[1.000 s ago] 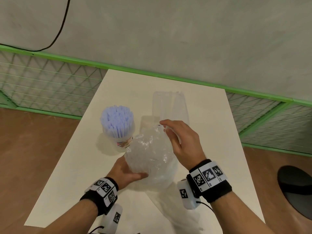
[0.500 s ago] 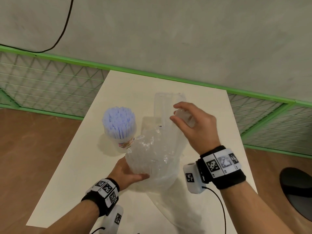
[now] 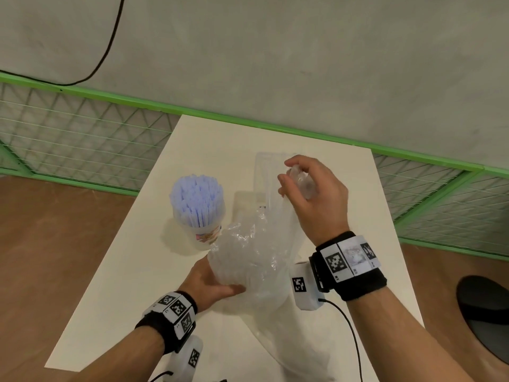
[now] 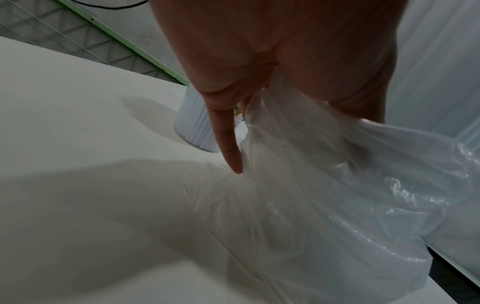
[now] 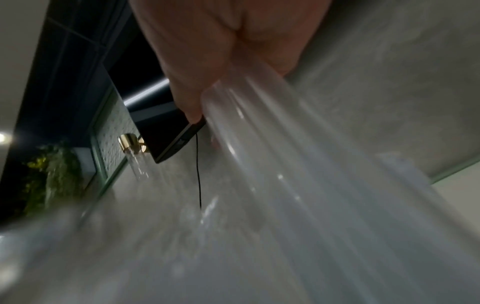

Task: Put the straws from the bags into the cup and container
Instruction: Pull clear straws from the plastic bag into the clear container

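In the head view my right hand (image 3: 292,177) grips a bundle of clear straws (image 3: 301,183), held up over the table; the bundle runs down into a crumpled clear bag (image 3: 248,260). My left hand (image 3: 212,282) holds that bag from below and the left. The right wrist view shows the clear straws (image 5: 259,148) fanning out from my fist. In the left wrist view my fingers (image 4: 228,144) lie against the bag (image 4: 350,195). A cup (image 3: 203,232) packed with pale blue straws (image 3: 197,198) stands to the left. A clear container (image 3: 263,166) stands behind the bag.
A flat clear bag (image 3: 292,351) lies on the white table (image 3: 132,271) near the front edge. A green mesh fence (image 3: 82,133) runs behind and beside the table. A black rounded object (image 3: 484,312) sits on the floor at the right.
My right hand has risen and moved to the far right, drawing the clear straws up out of the bag. My left hand has stayed on the bag.
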Available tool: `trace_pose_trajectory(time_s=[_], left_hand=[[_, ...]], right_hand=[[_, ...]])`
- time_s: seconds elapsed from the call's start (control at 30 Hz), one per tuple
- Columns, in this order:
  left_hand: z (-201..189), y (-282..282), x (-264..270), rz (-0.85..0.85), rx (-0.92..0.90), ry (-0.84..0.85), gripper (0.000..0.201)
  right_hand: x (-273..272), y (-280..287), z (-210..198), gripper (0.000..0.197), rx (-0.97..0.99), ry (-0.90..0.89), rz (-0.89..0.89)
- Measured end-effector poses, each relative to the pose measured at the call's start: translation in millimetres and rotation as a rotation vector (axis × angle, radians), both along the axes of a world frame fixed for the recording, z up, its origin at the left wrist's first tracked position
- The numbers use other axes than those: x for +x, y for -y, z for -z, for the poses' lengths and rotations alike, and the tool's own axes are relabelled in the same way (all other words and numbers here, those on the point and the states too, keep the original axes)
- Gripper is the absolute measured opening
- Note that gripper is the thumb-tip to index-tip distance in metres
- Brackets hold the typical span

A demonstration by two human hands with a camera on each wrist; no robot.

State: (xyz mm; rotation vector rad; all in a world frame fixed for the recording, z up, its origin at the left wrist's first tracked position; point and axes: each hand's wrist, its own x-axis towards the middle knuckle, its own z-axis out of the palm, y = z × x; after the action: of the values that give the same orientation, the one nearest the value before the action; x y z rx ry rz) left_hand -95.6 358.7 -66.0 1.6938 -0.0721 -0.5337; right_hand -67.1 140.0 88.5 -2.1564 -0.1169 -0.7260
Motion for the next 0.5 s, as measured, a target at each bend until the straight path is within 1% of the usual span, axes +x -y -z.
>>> trace_pose_trajectory(time_s=[0.07, 0.13, 0.17, 0.23, 0.3, 0.37, 0.43, 0.5], left_hand=[[-2, 0, 0, -0.001, 0.0, -0.01, 0.067], [-2, 0, 1, 0.002, 0.006, -0.008, 0.071], [-2, 0, 1, 0.0, 0.007, -0.007, 0.073], [-2, 0, 2, -0.005, 0.018, -0.014, 0.074], [-1, -1, 2, -0.017, 0.021, -0.019, 0.071], [-1, -1, 2, -0.023, 0.024, -0.014, 0.071], [-2, 0, 2, -0.027, 0.024, -0.017, 0.072], [-3, 0, 1, -0.031, 0.012, -0.021, 0.07]], right_hand=[[-2, -1, -11, 0.02, 0.07, 0.013, 0.0], [-3, 2, -26, 0.029, 0.162, 0.037, 0.025], [-2, 6, -36, 0.034, 0.212, 0.073, 0.032], [-1, 18, -61, 0.042, 0.295, 0.2, 0.037], [3, 36, -89, 0.041, 0.323, 0.353, 0.036], [14, 57, -110, 0.043, 0.328, 0.462, 0.055], [31, 74, -121, 0.051, 0.366, 0.505, 0.059], [49, 79, -122, 0.049, 0.363, 0.503, 0.034]])
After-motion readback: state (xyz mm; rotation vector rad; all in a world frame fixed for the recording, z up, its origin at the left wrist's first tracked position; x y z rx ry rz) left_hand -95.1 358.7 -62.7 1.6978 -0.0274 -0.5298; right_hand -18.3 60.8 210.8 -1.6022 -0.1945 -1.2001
